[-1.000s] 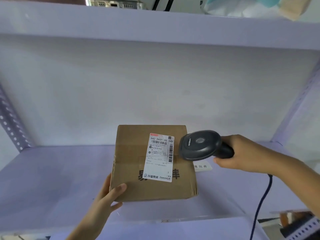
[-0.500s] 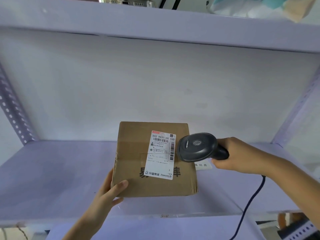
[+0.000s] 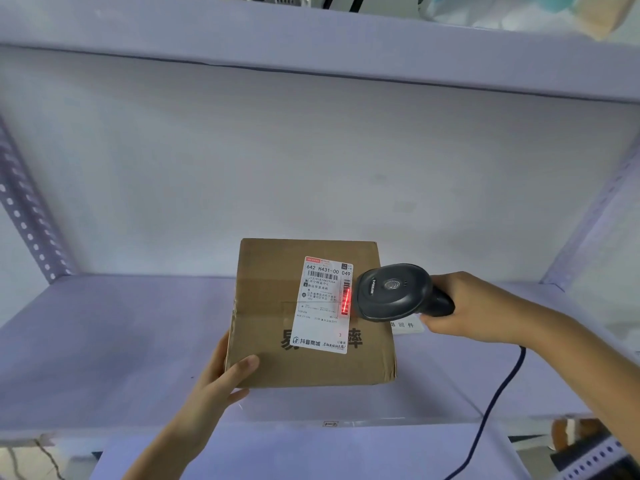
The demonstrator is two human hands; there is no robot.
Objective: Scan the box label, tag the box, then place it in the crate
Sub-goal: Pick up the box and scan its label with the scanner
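A brown cardboard box (image 3: 266, 306) sits on the pale shelf (image 3: 104, 341), tilted up toward me. A white shipping label (image 3: 320, 306) is stuck on its top face. My left hand (image 3: 221, 379) grips the box's near left corner, thumb on top. My right hand (image 3: 474, 306) holds a black barcode scanner (image 3: 394, 292) right beside the label's right edge. A red scan line glows on the vertical barcode at that edge. The scanner's dark cable (image 3: 491, 410) hangs down to the lower right. No crate is in view.
A small white tag (image 3: 405, 325) with printed characters lies on the shelf behind the scanner. An upper shelf (image 3: 311, 39) runs overhead. Perforated metal uprights stand at the left (image 3: 27, 223) and right (image 3: 595, 216). Another shelf surface (image 3: 311, 452) lies below.
A red scan line now shines on the label's side barcode; it was not lit earlier. The scanner has shifted slightly closer to the label. The box stays in my left hand.
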